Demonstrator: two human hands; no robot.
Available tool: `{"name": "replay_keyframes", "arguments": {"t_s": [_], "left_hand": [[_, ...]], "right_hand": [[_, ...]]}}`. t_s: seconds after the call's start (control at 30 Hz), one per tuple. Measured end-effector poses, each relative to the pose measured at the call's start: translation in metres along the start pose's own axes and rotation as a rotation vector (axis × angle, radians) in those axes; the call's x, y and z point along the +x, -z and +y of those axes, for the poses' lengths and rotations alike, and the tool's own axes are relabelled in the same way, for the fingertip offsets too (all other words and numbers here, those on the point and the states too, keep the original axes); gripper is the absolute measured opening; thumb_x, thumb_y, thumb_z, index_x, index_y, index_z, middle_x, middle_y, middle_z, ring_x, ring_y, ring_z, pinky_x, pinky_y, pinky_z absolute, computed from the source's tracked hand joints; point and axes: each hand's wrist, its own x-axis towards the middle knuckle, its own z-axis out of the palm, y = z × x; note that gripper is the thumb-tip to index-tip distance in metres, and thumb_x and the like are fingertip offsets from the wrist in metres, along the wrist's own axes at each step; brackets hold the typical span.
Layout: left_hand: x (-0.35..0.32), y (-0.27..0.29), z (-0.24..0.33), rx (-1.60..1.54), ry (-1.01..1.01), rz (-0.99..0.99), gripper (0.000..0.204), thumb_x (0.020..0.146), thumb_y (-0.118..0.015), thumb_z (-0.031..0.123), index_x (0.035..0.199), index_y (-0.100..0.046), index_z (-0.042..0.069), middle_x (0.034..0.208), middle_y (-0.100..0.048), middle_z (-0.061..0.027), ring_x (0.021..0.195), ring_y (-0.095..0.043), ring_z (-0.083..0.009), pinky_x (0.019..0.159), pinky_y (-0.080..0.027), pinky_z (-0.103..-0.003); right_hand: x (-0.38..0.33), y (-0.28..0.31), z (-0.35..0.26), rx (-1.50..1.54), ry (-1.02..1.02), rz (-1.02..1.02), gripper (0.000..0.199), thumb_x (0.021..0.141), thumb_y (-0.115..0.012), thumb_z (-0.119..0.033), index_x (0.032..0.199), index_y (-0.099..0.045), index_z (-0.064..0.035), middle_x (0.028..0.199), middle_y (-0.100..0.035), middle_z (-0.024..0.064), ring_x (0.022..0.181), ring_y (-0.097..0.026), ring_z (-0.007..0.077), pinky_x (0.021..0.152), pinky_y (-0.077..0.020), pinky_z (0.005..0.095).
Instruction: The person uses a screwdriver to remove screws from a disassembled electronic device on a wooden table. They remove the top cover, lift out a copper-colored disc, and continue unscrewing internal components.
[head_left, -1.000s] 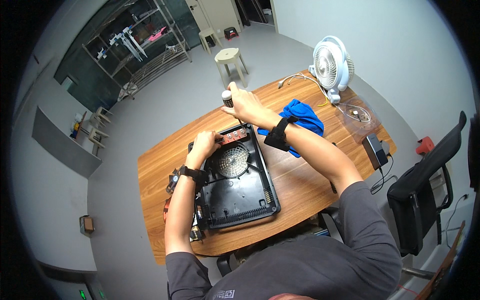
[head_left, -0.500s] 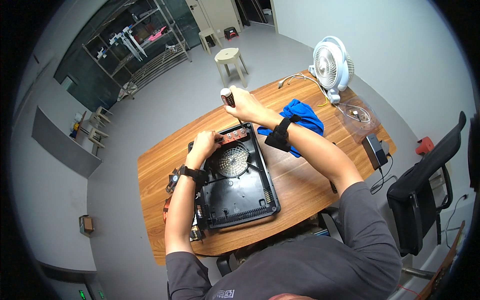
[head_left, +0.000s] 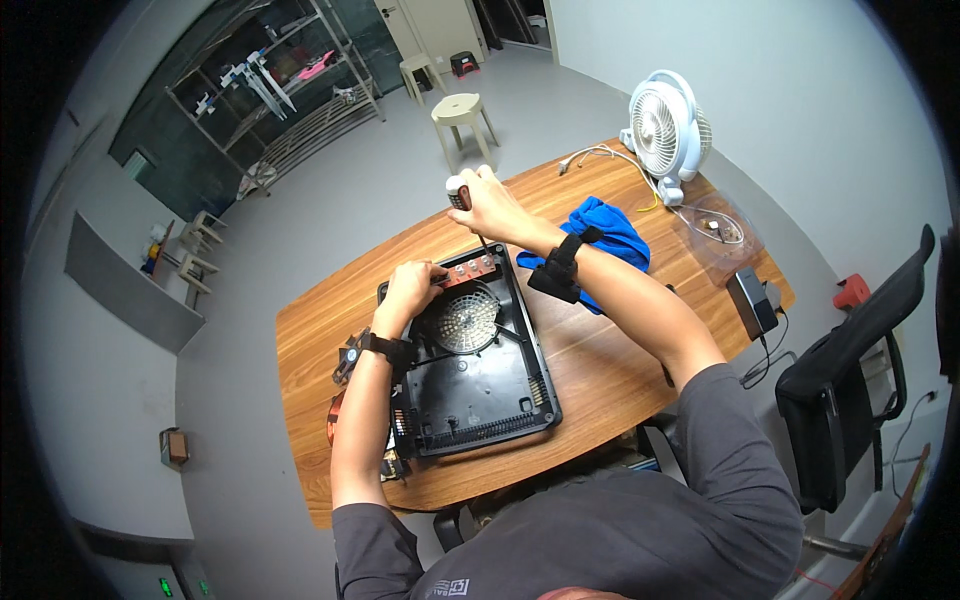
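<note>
A black flat appliance housing with a round grille lies open on the wooden table. My left hand rests on its far left corner, next to a reddish strip along the far edge. My right hand grips a screwdriver upright, its shaft pointing down at that far edge of the housing.
A blue cloth lies right of the housing, a white fan and a clear plastic dish at the far right, a black adapter near the right edge. Small parts sit left. A black chair and beige stool stand nearby.
My right hand with the screwdriver has shifted slightly, turning over the far edge of the housing. My left hand has stayed in place.
</note>
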Motion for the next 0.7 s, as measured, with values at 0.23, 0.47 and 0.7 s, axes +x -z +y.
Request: {"name": "replay_keyframes", "arguments": {"t_s": [0.23, 0.47, 0.7], "left_hand": [[-0.004, -0.001, -0.005, 0.005, -0.004, 0.001, 0.036, 0.075, -0.081, 0.013, 0.111, -0.078, 0.012, 0.100, -0.074, -0.0143, 0.094, -0.070, -0.0359, 0.085, -0.056, -0.044], [-0.001, -0.001, -0.002, 0.001, -0.034, 0.030, 0.036, 0.075, -0.080, 0.012, 0.111, -0.078, 0.011, 0.099, -0.074, -0.0142, 0.093, -0.071, -0.0358, 0.084, -0.056, -0.045], [-0.002, 0.000, -0.002, -0.018, 0.018, -0.018, 0.034, 0.075, -0.081, 0.012, 0.109, -0.078, 0.008, 0.102, -0.074, -0.0149, 0.098, -0.070, -0.0352, 0.090, -0.056, -0.044]], "right_hand": [[-0.004, 0.017, -0.018, 0.058, -0.130, -0.064, 0.046, 0.085, -0.072, -0.018, 0.115, -0.043, -0.0002, 0.101, -0.064, 0.0315, 0.098, -0.063, 0.0504, 0.081, -0.0506, 0.0565], [-0.003, 0.004, 0.001, 0.062, 0.041, -0.048, 0.044, 0.087, -0.073, -0.016, 0.112, -0.043, 0.0039, 0.100, -0.065, 0.0345, 0.095, -0.064, 0.0534, 0.081, -0.0534, 0.0577], [-0.001, 0.002, 0.000, 0.064, 0.023, -0.081, 0.043, 0.087, -0.073, -0.015, 0.110, -0.042, 0.0043, 0.097, -0.065, 0.0349, 0.095, -0.064, 0.0535, 0.080, -0.0544, 0.0569]]}}
